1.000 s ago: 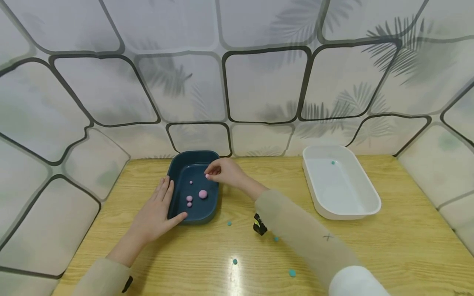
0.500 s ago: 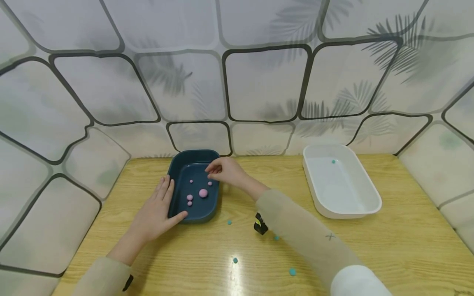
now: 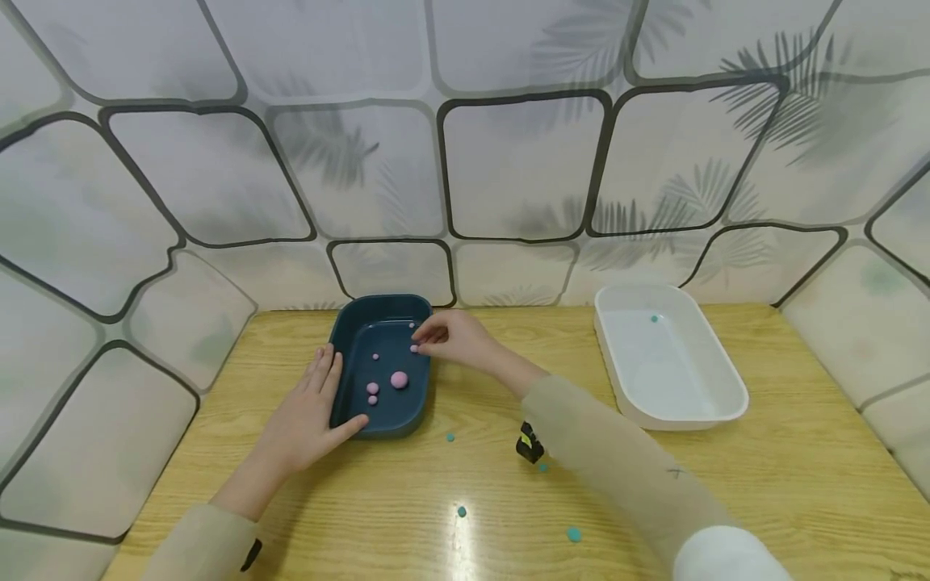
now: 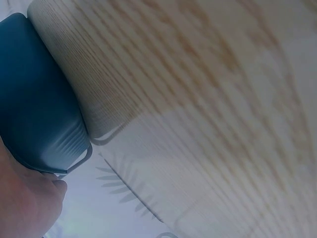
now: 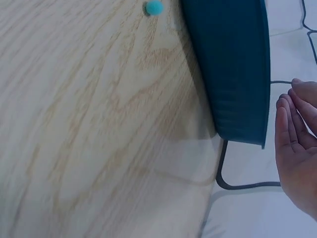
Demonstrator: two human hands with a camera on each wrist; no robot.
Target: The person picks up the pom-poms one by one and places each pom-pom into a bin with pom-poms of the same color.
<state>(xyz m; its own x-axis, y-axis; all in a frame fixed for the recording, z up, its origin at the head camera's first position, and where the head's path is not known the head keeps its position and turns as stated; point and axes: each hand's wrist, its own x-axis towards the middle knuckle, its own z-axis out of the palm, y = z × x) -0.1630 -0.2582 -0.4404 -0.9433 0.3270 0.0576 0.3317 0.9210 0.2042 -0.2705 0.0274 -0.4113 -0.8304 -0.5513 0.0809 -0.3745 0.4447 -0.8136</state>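
Observation:
My left hand (image 3: 303, 415) lies along the left wall of a dark blue tray (image 3: 387, 432), fingers straight, thumb spread over the near rim. Inside the tray are several pink balls, the largest ball (image 3: 399, 380) right of the middle. Over the right rim hovers my right hand (image 3: 458, 335), its fingers loosely bent. A small pink ball (image 3: 414, 349) shows right at its thumb tip, and another small ball (image 3: 412, 325) sits farther back. In the right wrist view, nothing shows between the fingers of the right hand (image 5: 299, 134) beside the tray (image 5: 230, 74).
A white tray (image 3: 639, 420) stands at the right with one teal ball (image 3: 654, 319) in it. Several teal balls lie on the wooden table, among them a larger one (image 3: 574, 534). A patterned wall (image 3: 523, 169) rises behind.
The right hand lets go of a small pink ball and moves slightly right toward the rim. A pink ball now shows farther back in the tray. The left hand stays still.

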